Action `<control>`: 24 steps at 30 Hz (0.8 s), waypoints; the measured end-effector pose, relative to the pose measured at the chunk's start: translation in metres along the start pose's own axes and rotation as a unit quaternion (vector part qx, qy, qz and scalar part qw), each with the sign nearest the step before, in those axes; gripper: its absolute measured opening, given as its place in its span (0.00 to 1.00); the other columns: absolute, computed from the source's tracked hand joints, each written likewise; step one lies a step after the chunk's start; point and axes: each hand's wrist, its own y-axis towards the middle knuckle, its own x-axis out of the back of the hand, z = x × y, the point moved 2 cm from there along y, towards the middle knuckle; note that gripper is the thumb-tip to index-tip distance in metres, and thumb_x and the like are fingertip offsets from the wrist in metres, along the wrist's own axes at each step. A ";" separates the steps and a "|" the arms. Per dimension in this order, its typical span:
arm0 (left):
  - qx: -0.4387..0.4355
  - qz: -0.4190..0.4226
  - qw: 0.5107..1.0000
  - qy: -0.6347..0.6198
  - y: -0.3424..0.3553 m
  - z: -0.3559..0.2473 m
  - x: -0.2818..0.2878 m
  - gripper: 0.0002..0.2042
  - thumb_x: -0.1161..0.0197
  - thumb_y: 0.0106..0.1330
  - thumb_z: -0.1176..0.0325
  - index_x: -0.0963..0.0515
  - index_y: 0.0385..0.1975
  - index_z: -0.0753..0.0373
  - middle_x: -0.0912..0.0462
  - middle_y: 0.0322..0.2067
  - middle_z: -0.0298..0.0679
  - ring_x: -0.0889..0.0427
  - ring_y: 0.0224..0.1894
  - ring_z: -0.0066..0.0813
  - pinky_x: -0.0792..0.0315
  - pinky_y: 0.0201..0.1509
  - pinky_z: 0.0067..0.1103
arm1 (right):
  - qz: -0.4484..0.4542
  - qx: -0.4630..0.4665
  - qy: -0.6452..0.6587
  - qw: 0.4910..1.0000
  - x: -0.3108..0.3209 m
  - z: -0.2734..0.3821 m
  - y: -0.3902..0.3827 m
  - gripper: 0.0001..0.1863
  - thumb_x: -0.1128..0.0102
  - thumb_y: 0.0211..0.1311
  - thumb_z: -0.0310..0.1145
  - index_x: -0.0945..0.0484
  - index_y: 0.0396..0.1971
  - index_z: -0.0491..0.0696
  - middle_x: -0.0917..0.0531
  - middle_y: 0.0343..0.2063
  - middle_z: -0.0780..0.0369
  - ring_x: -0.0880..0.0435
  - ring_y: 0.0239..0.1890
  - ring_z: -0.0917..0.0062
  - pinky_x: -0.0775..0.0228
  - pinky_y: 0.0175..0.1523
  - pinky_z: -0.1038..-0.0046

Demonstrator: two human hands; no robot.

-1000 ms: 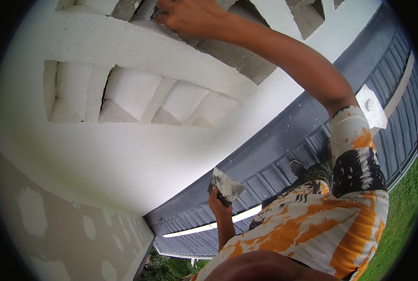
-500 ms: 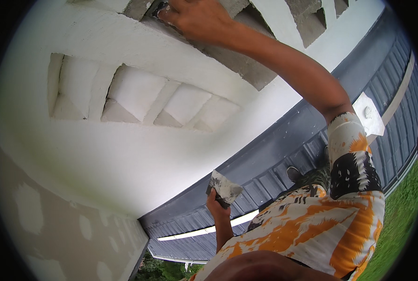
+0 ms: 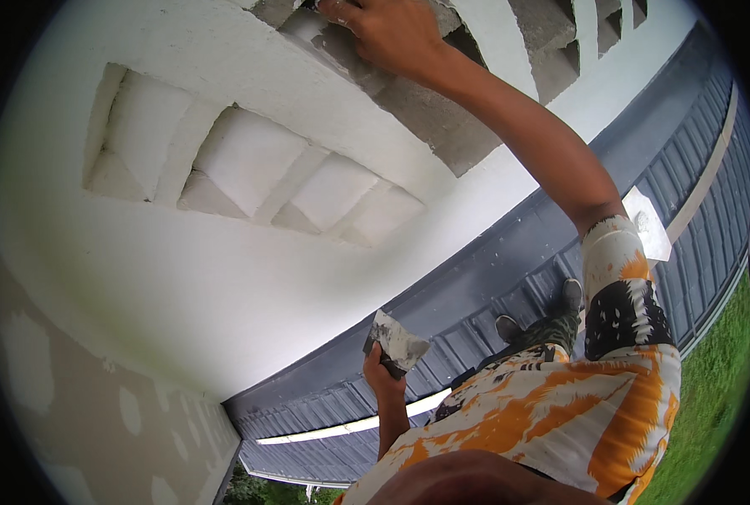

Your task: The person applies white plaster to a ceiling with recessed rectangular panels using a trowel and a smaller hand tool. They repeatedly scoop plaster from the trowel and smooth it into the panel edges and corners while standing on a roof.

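The white wall [image 3: 240, 278] fills the left; its rough grey recess [image 3: 442, 130] slants from far left to near right. The right hand [image 3: 396, 34], closer to it, is over its far-left part, grip unclear. Nearer, well apart, the left hand [image 3: 382, 370] clasps a smeared blade [image 3: 400, 341].

Loose white short-sleeved shirt [image 3: 509, 421], jagged orange streaks plus smaller black marks. Right sleeve [image 3: 627, 324]: white near the cuff with an orange patch, then a broad black block flecked white; cuff ends around the elbow. Dark green mottled trousers [image 3: 551, 332], camo-like. Dark rounded shoes [image 3: 507, 329]. Left hand [image 3: 382, 374], right hand [image 3: 398, 35]: both bare.
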 end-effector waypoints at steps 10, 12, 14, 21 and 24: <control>0.009 0.012 1.000 0.004 -0.006 -0.003 -0.003 0.16 0.50 0.70 0.68 0.29 0.54 0.70 0.20 0.47 0.46 0.17 0.48 0.41 0.22 0.52 0.34 | 0.009 -0.028 -0.043 0.999 -0.006 -0.014 -0.016 0.15 0.42 0.54 0.32 0.20 0.43 0.49 0.21 0.35 0.58 0.16 0.31 0.66 0.23 0.30 0.64; 0.002 -0.003 1.000 0.007 -0.004 -0.003 -0.002 0.16 0.50 0.70 0.68 0.29 0.53 0.70 0.20 0.47 0.46 0.17 0.48 0.41 0.22 0.53 0.34 | 0.025 -0.057 -0.069 0.996 -0.009 -0.018 -0.010 0.16 0.42 0.54 0.32 0.20 0.44 0.49 0.20 0.35 0.58 0.16 0.30 0.66 0.24 0.28 0.65; 0.001 -0.002 1.000 0.015 -0.004 -0.004 -0.004 0.16 0.50 0.70 0.68 0.29 0.53 0.70 0.20 0.47 0.46 0.17 0.49 0.42 0.22 0.53 0.34 | 0.017 -0.065 -0.129 0.989 -0.026 -0.019 -0.009 0.15 0.42 0.54 0.32 0.20 0.44 0.49 0.21 0.35 0.58 0.16 0.29 0.66 0.24 0.27 0.65; 0.007 0.018 0.999 0.030 0.002 -0.002 0.005 0.18 0.53 0.71 0.67 0.32 0.58 0.68 0.23 0.53 0.47 0.22 0.56 0.45 0.28 0.61 0.41 | -0.004 0.009 -0.042 0.999 -0.032 -0.012 -0.004 0.15 0.45 0.57 0.33 0.21 0.45 0.49 0.21 0.34 0.59 0.17 0.25 0.68 0.25 0.26 0.67; 0.012 0.016 1.000 0.022 -0.004 -0.003 0.001 0.18 0.53 0.71 0.67 0.32 0.58 0.68 0.23 0.53 0.47 0.22 0.56 0.45 0.28 0.61 0.41 | -0.002 -0.001 -0.051 0.999 -0.018 -0.020 -0.004 0.13 0.45 0.57 0.33 0.20 0.43 0.49 0.21 0.34 0.58 0.18 0.24 0.68 0.25 0.25 0.67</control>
